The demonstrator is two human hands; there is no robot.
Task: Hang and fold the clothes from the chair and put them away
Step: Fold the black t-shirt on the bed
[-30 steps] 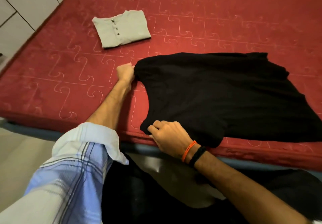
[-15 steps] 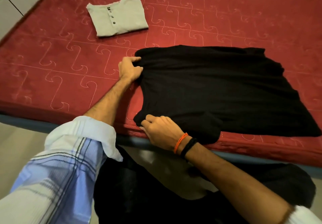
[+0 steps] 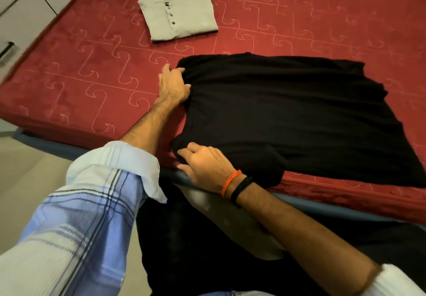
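A black garment [image 3: 288,116] lies spread flat on the red mattress [image 3: 69,83], its near edge close to the mattress's front edge. My left hand [image 3: 173,86] lies at the garment's far left corner, fingers fairly straight, thumb on the cloth. My right hand [image 3: 205,166], with an orange and a black band at the wrist, pinches the garment's near left corner with curled fingers. A folded grey buttoned shirt [image 3: 177,16] rests farther back on the mattress, apart from both hands.
The bed's blue base edge [image 3: 322,205] runs under my right forearm. White cabinet fronts [image 3: 20,7] stand beyond the mattress at the far left. More dark cloth [image 3: 184,238] sits low between my arms, in front of the bed.
My left hand's fingers have straightened from a curled grip on the far corner to lie flatter against it. The right hand keeps hold of the near corner. The garment lies a little flatter.
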